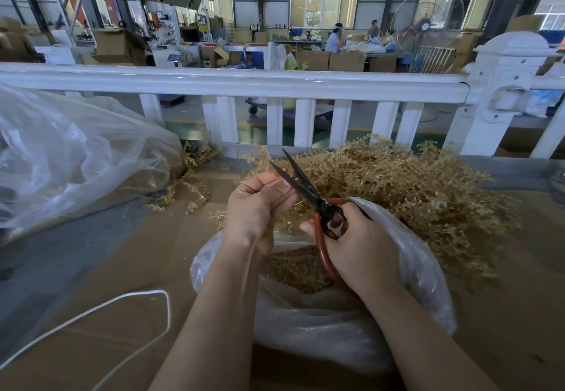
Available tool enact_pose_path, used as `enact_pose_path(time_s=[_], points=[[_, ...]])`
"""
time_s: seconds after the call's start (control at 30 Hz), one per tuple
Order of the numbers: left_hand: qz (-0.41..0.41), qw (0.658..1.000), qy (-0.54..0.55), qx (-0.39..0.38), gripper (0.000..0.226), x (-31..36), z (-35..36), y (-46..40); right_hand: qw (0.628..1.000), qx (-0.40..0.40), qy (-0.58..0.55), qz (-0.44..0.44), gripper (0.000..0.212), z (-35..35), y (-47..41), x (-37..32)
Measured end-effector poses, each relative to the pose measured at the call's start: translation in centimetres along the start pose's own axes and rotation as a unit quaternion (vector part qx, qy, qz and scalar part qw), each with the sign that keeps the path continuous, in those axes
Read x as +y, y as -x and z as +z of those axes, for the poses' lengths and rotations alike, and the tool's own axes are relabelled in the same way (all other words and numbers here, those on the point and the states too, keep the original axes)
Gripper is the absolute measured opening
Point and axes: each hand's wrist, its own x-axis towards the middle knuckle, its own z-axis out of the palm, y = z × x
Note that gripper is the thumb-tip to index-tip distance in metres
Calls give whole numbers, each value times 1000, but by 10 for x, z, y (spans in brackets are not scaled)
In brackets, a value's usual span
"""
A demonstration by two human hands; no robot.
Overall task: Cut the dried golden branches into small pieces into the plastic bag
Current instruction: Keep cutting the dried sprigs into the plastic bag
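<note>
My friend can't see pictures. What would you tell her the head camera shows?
A person's right hand holds open red-handled scissors, while the left hand pinches a thin golden sprig at the blades, above a plastic bag partly filled with cut pieces. A pile of golden branches lies behind on cardboard, before a white fence.

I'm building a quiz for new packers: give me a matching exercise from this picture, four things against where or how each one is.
Things:
1. scissors
2. bag
3. branch pile
4. cord

States:
A. loose on the cardboard, left of the forearms
B. heaped behind the bag, by the fence
C. blades apart, held in the right hand
D. open under the hands, cut pieces inside

Pairs: 1-C, 2-D, 3-B, 4-A
</note>
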Motion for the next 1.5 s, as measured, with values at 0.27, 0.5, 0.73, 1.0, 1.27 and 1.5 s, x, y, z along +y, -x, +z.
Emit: enact_pose_path(time_s=[0.27, 0.5, 0.73, 1.0, 1.27, 1.5], points=[[-7, 1000, 10, -9, 25, 1, 1, 1, 1000, 7, -2, 3, 59, 0, 0, 1], [18, 1000, 9, 6, 8, -1, 4, 2, 1000, 9, 10, -10, 59, -2, 0, 0], [24, 1000, -13, 4, 11, -2, 4, 2, 1000, 16, 4, -8, 57, -3, 0, 0], [23, 1000, -10, -1, 11, -2, 5, 2, 1000, 20, -18, -10, 52, -5, 0, 0], [12, 1000, -5, 0, 11, 0, 5, 3, 999, 31, -23, -26, 54, -7, 1, -1], [12, 1000, -20, 9, 16, 2, 5, 3, 997, 65, -8, -42, 48, -9, 2, -5]])
